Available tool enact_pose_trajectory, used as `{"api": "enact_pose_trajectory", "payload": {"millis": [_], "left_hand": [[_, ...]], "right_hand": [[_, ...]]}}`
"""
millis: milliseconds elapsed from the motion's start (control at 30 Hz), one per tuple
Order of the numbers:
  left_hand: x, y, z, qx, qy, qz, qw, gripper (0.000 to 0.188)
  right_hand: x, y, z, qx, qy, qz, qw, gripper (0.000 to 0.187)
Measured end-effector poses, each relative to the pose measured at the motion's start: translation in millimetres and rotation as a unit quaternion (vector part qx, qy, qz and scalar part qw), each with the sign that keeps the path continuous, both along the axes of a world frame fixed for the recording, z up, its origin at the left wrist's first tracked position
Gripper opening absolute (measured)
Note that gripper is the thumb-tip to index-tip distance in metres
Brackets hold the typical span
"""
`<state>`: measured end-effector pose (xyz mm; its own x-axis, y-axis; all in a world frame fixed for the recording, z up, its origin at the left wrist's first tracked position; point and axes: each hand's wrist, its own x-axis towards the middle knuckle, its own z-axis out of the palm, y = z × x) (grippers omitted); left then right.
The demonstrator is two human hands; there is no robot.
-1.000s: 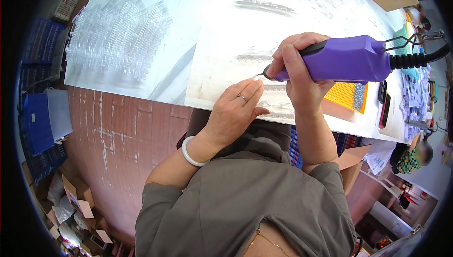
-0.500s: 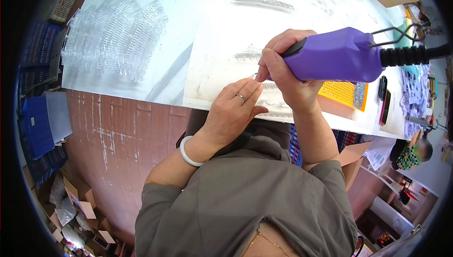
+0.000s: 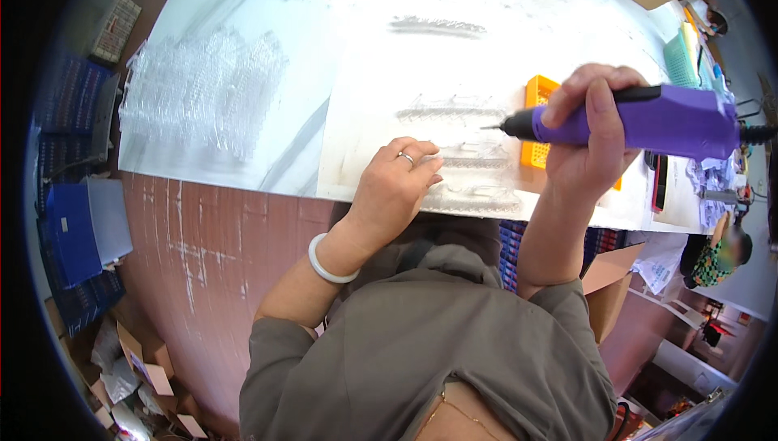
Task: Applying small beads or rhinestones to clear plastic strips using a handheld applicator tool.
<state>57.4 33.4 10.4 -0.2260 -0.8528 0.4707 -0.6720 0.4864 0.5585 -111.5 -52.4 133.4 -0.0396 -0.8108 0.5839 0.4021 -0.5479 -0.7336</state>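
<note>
Purple power tool (image 3: 677,121), thin tip (image 3: 492,127) leftward

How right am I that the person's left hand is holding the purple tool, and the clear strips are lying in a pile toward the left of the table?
One thing is wrong: the head view shows the right hand holding the purple tool, not the left. The clear strips do lie in a pile toward the left of the table.

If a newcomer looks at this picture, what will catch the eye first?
First comes the purple tool in the right hand, over the right part of the white table. Then come the orange basket, partly hidden by that hand, and the broad patch of clear strips on the table's left.
</note>
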Motion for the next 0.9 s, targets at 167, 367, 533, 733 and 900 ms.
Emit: {"api": "enact_pose_trajectory", "payload": {"millis": [167, 367, 533, 733, 900], "left_hand": [[-12.3, -19.2, 5.8, 0.009, -0.008, -0.022, 1.0, 0.031], [-13.2, -37.5, 15.2, 0.009, 0.022, -0.068, 0.997, 0.034], [-3.0, -66.9, 12.4, 0.008, -0.018, 0.003, 1.0, 0.038], [-24.4, -42.0, 47.6, -0.019, -0.052, 0.004, 0.998, 0.041], [-37.6, 4.8, 22.3, 0.082, -0.044, -0.191, 0.977, 0.026]], "right_hand": [[-42.0, 22.8, -11.5, 0.035, 0.03, -0.083, 0.996, 0.018], [-83.8, 41.2, -18.0, 0.04, 0.062, -0.143, 0.987, 0.017], [-103.4, 35.8, -18.6, 0.039, 0.041, -0.168, 0.984, 0.015], [-112.8, 28.8, -22.9, 0.055, 0.04, -0.189, 0.98, 0.012], [-114.3, 21.3, -33.5, 0.045, 0.053, -0.172, 0.983, 0.01]]}}
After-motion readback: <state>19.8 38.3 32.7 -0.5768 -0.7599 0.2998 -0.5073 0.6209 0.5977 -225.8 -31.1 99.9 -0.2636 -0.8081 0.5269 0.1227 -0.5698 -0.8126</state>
